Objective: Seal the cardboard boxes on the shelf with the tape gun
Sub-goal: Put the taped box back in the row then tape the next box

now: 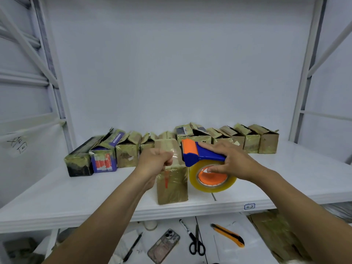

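Tape gun (202, 155), blue-handled with an orange top, is sitting in your right hand (234, 162). Your fingers are curling over the handle and reaching down onto the roll (213, 184) of clear tape hanging beneath it. Your left hand (154, 161) is clenching into a fist and pinching the free end of the tape strip (176, 154), which is stretching leftward from the gun's mouth across the small gap between your hands.

Just below and behind that strip, one box (171, 180) is standing upright near the front edge of the shelf (95, 191), about midway along it. The box's long axis is running vertically, while the strip is crossing its top from side to side. Whether the tape is touching the top cannot be told. Your left hand is hovering by the box's left side and the gun by its right, so the next move is probably a lowering of both hands together.

Along the back edge, a row of boxes (219, 138) is waiting, many with flaps standing up.
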